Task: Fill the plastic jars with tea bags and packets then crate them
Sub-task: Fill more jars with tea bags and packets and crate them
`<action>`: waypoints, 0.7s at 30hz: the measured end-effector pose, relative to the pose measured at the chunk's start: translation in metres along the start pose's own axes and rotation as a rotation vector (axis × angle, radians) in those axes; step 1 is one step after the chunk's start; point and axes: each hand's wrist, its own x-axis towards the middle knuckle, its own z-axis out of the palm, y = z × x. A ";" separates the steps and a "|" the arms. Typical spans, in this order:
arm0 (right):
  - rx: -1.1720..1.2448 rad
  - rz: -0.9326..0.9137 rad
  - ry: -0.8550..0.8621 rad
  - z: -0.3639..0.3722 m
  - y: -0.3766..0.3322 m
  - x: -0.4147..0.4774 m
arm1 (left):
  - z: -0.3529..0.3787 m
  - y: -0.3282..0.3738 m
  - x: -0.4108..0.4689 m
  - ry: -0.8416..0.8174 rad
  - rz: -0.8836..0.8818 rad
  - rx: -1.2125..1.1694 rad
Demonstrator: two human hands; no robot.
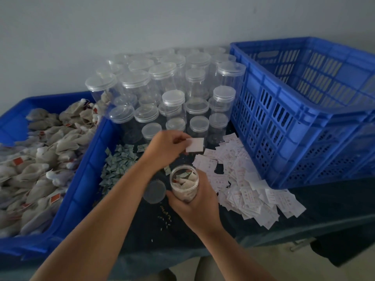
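Far left of both hands: a blue bin (85, 179) heaped with tea bags (40, 159), well apart from the fingers.

Between the bin and the left fingers: a heap of small green packets (117, 165) on the dark tablecloth (324, 203). A loose lid (154, 192) lies just left of the right hand's fingertips, close beside the jar.

Left hand (164, 148): reaches across above the jar, thumb and fingertips pinched on one white packet (195, 145), which sticks out to the right of the fingers. Other fingers curled in.

Just behind the left hand: a crowd of empty jars (174, 98), lids on.

Open jar (183, 184): below the left fingers, upright on the cloth, no lid. Tea bags fill most of it, and a green packet shows near the top.

Right hand (196, 205): fingers wrapped round the jar's lower body from the right, thumb on the near side, clamped firmly.

Right of both hands: a spread of white packets (243, 189), its nearest edge just beside the right fingers. Beyond that, a blue crate (294, 118); what it holds cannot be seen from here.

Step in hand, by my reading: adding the white packet, the last item for this jar. The next move calls for bringing the pinch down over the mouth and releasing, with the right hand keeping the jar steady. Then the lid goes on, and the jar goes to the crate.
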 end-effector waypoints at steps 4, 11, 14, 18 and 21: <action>0.009 0.010 0.004 0.000 0.002 0.000 | -0.044 0.005 -0.058 0.191 0.441 0.095; -0.017 0.034 -0.038 -0.001 0.001 -0.003 | -0.038 -0.010 -0.119 -0.096 0.520 0.477; -0.053 0.039 -0.072 -0.001 0.001 -0.003 | -0.031 -0.009 -0.126 -0.112 0.442 0.456; -0.051 0.023 -0.073 0.000 0.000 -0.002 | -0.029 -0.015 -0.122 0.199 0.402 0.238; -0.045 0.022 -0.084 0.002 0.002 -0.002 | -0.030 -0.043 -0.113 0.450 0.055 0.125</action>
